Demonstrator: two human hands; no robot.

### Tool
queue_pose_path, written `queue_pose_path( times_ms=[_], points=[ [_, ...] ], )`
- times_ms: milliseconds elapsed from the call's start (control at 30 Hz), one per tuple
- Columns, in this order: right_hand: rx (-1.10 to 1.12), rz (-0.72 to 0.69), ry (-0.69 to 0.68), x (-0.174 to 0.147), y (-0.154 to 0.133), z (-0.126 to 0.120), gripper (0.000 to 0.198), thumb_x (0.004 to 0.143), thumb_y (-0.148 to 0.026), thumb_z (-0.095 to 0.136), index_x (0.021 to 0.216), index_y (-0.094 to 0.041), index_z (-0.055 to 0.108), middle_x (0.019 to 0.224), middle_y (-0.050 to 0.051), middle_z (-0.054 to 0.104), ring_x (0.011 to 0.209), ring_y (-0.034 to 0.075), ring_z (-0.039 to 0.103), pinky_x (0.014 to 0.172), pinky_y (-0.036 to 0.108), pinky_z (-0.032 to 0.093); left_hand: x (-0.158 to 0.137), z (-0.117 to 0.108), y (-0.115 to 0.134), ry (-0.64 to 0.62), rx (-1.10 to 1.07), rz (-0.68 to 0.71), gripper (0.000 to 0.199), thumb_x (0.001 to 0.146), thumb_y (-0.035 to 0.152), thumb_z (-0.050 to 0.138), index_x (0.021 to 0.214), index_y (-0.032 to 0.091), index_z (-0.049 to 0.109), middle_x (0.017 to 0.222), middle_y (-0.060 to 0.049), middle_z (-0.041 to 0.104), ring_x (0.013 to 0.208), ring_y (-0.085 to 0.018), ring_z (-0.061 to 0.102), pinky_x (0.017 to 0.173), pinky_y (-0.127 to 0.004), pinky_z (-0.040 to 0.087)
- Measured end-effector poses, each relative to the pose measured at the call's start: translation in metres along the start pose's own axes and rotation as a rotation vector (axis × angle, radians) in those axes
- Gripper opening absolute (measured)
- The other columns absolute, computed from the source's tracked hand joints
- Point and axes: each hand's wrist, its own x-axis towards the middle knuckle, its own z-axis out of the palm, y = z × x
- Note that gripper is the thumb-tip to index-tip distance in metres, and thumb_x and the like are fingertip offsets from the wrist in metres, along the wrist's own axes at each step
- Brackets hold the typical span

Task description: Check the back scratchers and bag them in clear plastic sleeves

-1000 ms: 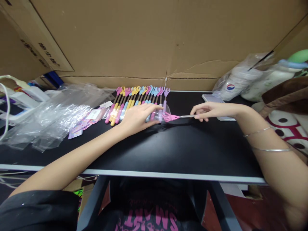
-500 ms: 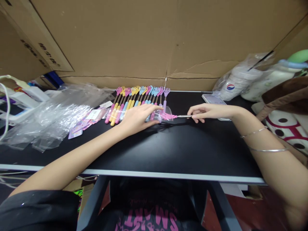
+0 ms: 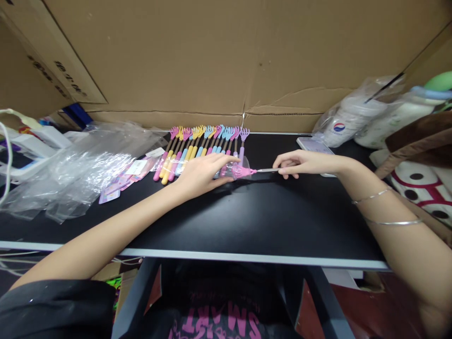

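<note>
Right hand (image 3: 300,164) is closed lightly, the shaft of a pink back scratcher (image 3: 261,170) pinched between thumb and fingers; the far end of the tool is hidden by the hand. The scratcher is held level above the table (image 3: 282,216), its clawed head overlapped by the film of a clear bag (image 3: 247,163). By the left hand (image 3: 206,169), laid palm down, the bag is flanked, with thumb and forefinger well parted and film spanned between them (whether any is pinched by the hidden fingers cannot be told).

Beneath and behind the left hand, a row of back scratchers (image 3: 189,153) in pink, yellow, blue and purple is laid out, several handles being covered by hand and film. Further left, pink cards (image 3: 118,184) are overlapped by a heap of flat plastic bags (image 3: 88,155), beyond which white devices (image 3: 38,148) and a white cable (image 3: 9,160) are crowded. On the right, a phone (image 3: 316,146) is partly screened by the right hand; a bagged cup (image 3: 348,121), a pale bottle (image 3: 383,123) and a brown-and-white plush item (image 3: 420,141) are packed into that corner.

At the back, the space is bounded by a cardboard wall (image 3: 212,61). Bare black surface is left between both forearms, down to the pale front edge (image 3: 226,256).
</note>
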Motion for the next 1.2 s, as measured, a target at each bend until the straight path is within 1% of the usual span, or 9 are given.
queue_pose_path(
  times_ms=[233,367,500,633,767,900,1200],
  points=[
    [0.010,-0.007,-0.012,0.0016,-0.0061,0.0044,0.046,0.080,-0.058,0.061,0.100,-0.017,0.064,0.074,0.002,0.064,0.060,0.011,0.053,0.057,0.025,0.044,-0.0003,0.0016,0.0013,0.001,0.018,0.000,0.037,0.091,0.040,0.059,0.124,0.024,0.053,0.114,-0.003,0.067,0.098,-0.017,0.065,0.074,-0.024,0.047],
    [-0.013,0.004,-0.002,-0.0011,-0.0054,0.0015,0.047,0.079,-0.059,0.061,0.102,-0.017,0.064,0.075,0.003,0.065,0.063,0.012,0.055,0.057,0.025,0.044,0.0001,0.0001,0.0013,-0.002,0.031,-0.033,0.037,0.090,0.039,0.061,0.124,0.024,0.053,0.115,-0.002,0.067,0.101,-0.017,0.065,0.075,-0.024,0.047],
    [-0.024,0.021,0.015,-0.0058,-0.0052,-0.0037,0.048,0.077,-0.060,0.062,0.100,-0.018,0.064,0.073,0.002,0.064,0.063,0.012,0.054,0.057,0.026,0.043,0.0007,-0.0023,0.0012,-0.002,0.076,-0.082,0.038,0.090,0.039,0.061,0.124,0.025,0.053,0.117,-0.002,0.067,0.100,-0.018,0.065,0.073,-0.024,0.047],
    [-0.020,0.031,0.000,-0.0058,-0.0057,-0.0037,0.048,0.076,-0.061,0.063,0.098,-0.018,0.065,0.073,0.002,0.064,0.062,0.012,0.053,0.057,0.026,0.043,0.0010,-0.0028,0.0004,-0.030,0.078,-0.104,0.039,0.089,0.040,0.062,0.124,0.024,0.054,0.122,-0.003,0.066,0.105,-0.020,0.064,0.075,-0.025,0.048],
    [-0.024,0.018,-0.021,-0.0025,-0.0054,-0.0004,0.048,0.078,-0.061,0.062,0.101,-0.019,0.065,0.073,0.002,0.064,0.064,0.013,0.055,0.057,0.027,0.043,-0.0002,0.0001,-0.0006,-0.043,0.054,-0.069,0.041,0.089,0.042,0.061,0.125,0.024,0.054,0.119,-0.004,0.067,0.104,-0.019,0.065,0.076,-0.025,0.048],
    [-0.022,0.010,-0.034,-0.0018,-0.0074,0.0015,0.047,0.079,-0.059,0.062,0.102,-0.018,0.064,0.074,0.003,0.064,0.061,0.012,0.053,0.057,0.026,0.043,-0.0012,0.0015,0.0005,-0.051,0.024,-0.032,0.041,0.091,0.044,0.057,0.128,0.026,0.053,0.120,-0.004,0.066,0.104,-0.018,0.064,0.074,-0.024,0.048],
    [-0.030,-0.015,-0.064,-0.0049,-0.0060,-0.0025,0.042,0.084,-0.056,0.058,0.100,-0.018,0.064,0.075,0.002,0.064,0.060,0.011,0.052,0.059,0.026,0.042,-0.0005,-0.0013,-0.0010,-0.098,-0.012,-0.017,0.040,0.092,0.038,0.058,0.129,0.024,0.052,0.117,-0.004,0.066,0.104,-0.018,0.064,0.077,-0.025,0.049]
  ],
)
